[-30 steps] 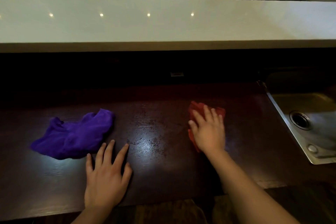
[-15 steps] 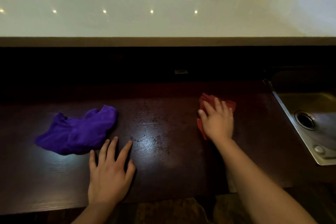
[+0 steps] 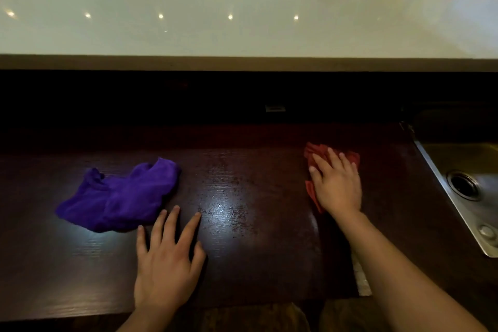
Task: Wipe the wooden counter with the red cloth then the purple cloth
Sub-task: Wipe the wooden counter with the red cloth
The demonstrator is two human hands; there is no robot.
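- While my right hand pressed flat, fingers together, on the red cloth right of centre,
- my left hand lay spread on the wooden counter, just beside the purple cloth.

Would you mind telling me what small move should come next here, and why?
Probably slide the right hand, pressed flat on the red cloth, leftward toward the speckled, glossy patch on the counter. The purple cloth lies loose by the flat left hand, for later.
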